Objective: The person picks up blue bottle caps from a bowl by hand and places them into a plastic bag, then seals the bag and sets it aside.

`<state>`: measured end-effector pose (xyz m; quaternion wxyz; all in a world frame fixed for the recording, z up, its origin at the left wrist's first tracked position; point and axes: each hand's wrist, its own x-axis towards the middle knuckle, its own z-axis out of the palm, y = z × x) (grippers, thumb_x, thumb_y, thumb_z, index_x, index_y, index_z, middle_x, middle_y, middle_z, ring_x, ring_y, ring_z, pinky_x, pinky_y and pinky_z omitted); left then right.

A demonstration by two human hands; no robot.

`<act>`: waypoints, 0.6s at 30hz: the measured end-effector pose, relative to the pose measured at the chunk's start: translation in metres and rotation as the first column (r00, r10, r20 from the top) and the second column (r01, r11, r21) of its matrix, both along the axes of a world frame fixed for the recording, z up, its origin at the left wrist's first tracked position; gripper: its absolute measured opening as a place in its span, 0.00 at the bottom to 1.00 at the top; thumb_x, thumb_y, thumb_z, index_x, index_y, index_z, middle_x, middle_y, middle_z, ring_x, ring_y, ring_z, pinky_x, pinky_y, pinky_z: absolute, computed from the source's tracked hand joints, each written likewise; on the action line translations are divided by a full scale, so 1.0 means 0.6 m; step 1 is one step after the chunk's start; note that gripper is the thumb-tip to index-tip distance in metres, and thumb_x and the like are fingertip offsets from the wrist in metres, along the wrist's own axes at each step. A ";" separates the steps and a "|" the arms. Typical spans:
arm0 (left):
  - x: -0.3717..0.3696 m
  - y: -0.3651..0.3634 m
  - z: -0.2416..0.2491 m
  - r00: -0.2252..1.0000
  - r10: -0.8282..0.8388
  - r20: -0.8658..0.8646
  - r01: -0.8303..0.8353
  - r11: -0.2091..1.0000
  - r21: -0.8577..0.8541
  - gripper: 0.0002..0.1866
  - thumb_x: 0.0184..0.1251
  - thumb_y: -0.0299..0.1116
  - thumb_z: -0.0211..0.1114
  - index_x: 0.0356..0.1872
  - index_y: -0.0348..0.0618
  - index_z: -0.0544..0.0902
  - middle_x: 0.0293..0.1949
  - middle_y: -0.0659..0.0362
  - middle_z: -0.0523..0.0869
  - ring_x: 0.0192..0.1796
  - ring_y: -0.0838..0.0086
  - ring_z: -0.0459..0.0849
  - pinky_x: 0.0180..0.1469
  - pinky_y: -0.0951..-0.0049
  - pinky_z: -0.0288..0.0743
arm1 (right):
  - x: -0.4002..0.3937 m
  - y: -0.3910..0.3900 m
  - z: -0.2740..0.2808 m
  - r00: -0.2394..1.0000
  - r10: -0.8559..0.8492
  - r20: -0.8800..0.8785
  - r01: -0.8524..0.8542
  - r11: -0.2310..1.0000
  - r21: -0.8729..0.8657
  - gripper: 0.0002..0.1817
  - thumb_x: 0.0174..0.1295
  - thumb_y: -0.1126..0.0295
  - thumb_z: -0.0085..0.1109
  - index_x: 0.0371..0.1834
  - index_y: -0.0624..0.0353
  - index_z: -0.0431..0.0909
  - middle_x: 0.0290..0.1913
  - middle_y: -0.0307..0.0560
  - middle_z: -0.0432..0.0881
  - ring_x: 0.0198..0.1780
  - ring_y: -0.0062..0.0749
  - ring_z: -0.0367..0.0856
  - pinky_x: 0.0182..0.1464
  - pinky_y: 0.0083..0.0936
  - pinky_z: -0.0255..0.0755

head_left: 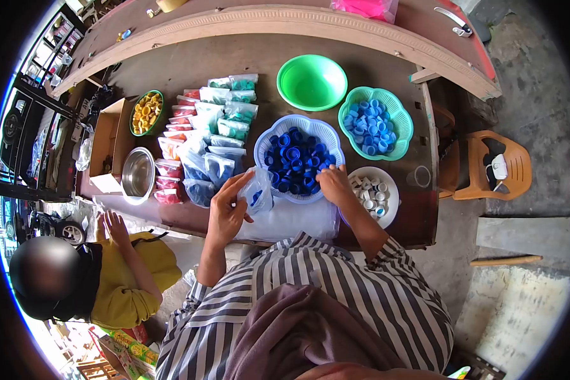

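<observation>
My left hand (225, 212) holds a clear plastic bag (259, 183) by its side, with a few dark blue bottle caps (255, 199) inside. The bag's mouth is beside a periwinkle scalloped basket (260, 140) full of dark blue bottle caps (292, 154). My right hand (335, 185) reaches over the basket's right rim, its fingers bent down at the caps; what they grip, if anything, is hidden. Under my right wrist stands a white bowl (392, 190) of white bottle caps (377, 196). A stack of clear plastic bags (297, 220) lies in front of the basket.
Filled bags (209, 136) lie in rows at left, near a metal bowl (138, 174), a cardboard box (107, 139) and a basket of yellow caps (147, 113). Behind are a green bowl (311, 82) and a teal basket (407, 126) of light-blue caps. Another person (133, 272) sits at left.
</observation>
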<state>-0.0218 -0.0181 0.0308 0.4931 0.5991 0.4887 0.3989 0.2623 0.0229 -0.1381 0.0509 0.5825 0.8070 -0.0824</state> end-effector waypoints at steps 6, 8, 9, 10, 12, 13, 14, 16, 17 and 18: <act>0.002 0.011 -0.005 1.000 -0.008 -0.030 0.007 1.000 -0.031 0.28 0.57 0.15 0.47 0.61 0.39 0.77 0.60 0.52 0.76 0.34 0.80 0.82 0.27 0.81 0.82 | 0.019 0.091 -0.039 0.887 -0.036 -0.461 0.068 0.996 0.052 0.14 0.53 0.78 0.52 0.37 0.51 0.86 0.43 0.45 0.85 0.47 0.45 0.82 0.49 0.39 0.74; 0.003 0.014 -0.003 1.000 0.003 -0.021 -0.004 0.998 -0.059 0.28 0.57 0.14 0.47 0.61 0.39 0.77 0.60 0.52 0.76 0.36 0.80 0.83 0.27 0.81 0.82 | 0.013 0.090 0.002 0.883 -0.036 -0.468 0.049 0.999 0.016 0.14 0.53 0.78 0.52 0.36 0.52 0.86 0.43 0.46 0.85 0.47 0.45 0.83 0.49 0.39 0.75; 0.003 0.015 -0.002 1.000 0.009 -0.012 -0.010 0.997 -0.075 0.29 0.57 0.14 0.47 0.61 0.39 0.77 0.60 0.52 0.75 0.37 0.79 0.83 0.27 0.82 0.82 | 0.008 0.084 0.018 0.879 -0.036 -0.475 0.036 0.999 -0.008 0.13 0.53 0.78 0.52 0.36 0.54 0.86 0.43 0.47 0.85 0.47 0.45 0.83 0.49 0.39 0.75; 0.002 0.017 -0.003 1.000 0.010 -0.016 -0.012 0.996 -0.093 0.29 0.57 0.14 0.47 0.61 0.39 0.77 0.60 0.52 0.75 0.37 0.79 0.83 0.27 0.82 0.82 | 0.000 0.072 0.018 0.877 -0.043 -0.478 0.035 0.999 -0.026 0.13 0.53 0.78 0.52 0.36 0.54 0.86 0.43 0.47 0.85 0.47 0.45 0.83 0.49 0.39 0.75; 0.002 0.022 -0.004 1.000 -0.006 -0.015 0.005 0.995 -0.102 0.29 0.56 0.13 0.46 0.61 0.39 0.77 0.61 0.52 0.75 0.40 0.79 0.83 0.28 0.82 0.82 | -0.019 0.046 0.015 0.901 0.037 -0.432 -0.198 0.921 -0.336 0.13 0.51 0.78 0.54 0.34 0.52 0.86 0.40 0.46 0.86 0.46 0.44 0.84 0.48 0.37 0.76; 0.004 0.025 -0.005 1.000 -0.011 -0.010 0.010 0.994 -0.105 0.29 0.56 0.13 0.46 0.61 0.40 0.77 0.61 0.52 0.75 0.39 0.79 0.83 0.28 0.82 0.82 | -0.030 0.039 0.010 0.912 0.035 -0.409 -0.238 0.856 -0.458 0.14 0.51 0.79 0.53 0.36 0.53 0.86 0.45 0.48 0.85 0.50 0.44 0.82 0.52 0.37 0.76; 0.005 0.028 -0.007 1.000 -0.011 -0.013 0.009 0.994 -0.112 0.29 0.56 0.13 0.46 0.61 0.40 0.77 0.61 0.52 0.75 0.39 0.79 0.83 0.28 0.82 0.82 | -0.032 0.038 -0.006 0.911 0.032 -0.412 -0.240 0.853 -0.464 0.14 0.51 0.79 0.53 0.36 0.53 0.86 0.45 0.48 0.85 0.50 0.44 0.82 0.52 0.37 0.76; 0.007 0.033 -0.012 1.000 -0.026 -0.012 0.024 0.993 -0.113 0.29 0.56 0.13 0.46 0.61 0.40 0.77 0.61 0.52 0.75 0.39 0.79 0.83 0.29 0.82 0.82 | -0.032 0.037 -0.050 0.913 0.020 -0.408 -0.169 0.928 -0.332 0.14 0.51 0.79 0.53 0.39 0.54 0.86 0.47 0.50 0.84 0.51 0.45 0.82 0.54 0.39 0.75; 0.008 0.035 -0.012 1.000 -0.027 -0.013 0.025 0.993 -0.118 0.29 0.56 0.13 0.46 0.61 0.40 0.77 0.61 0.52 0.75 0.39 0.79 0.83 0.29 0.82 0.82 | -0.023 0.047 -0.069 0.859 -0.002 -0.512 -0.155 0.952 -0.264 0.15 0.51 0.80 0.52 0.39 0.56 0.85 0.46 0.51 0.83 0.50 0.47 0.82 0.55 0.39 0.74; 0.009 0.037 -0.011 0.999 -0.026 -0.018 0.024 0.993 -0.117 0.29 0.56 0.14 0.46 0.61 0.40 0.77 0.61 0.52 0.75 0.39 0.79 0.83 0.29 0.82 0.82 | -0.012 0.059 -0.086 0.797 0.040 -0.603 -0.155 0.978 -0.140 0.14 0.51 0.82 0.52 0.37 0.57 0.85 0.43 0.51 0.83 0.48 0.49 0.82 0.53 0.39 0.74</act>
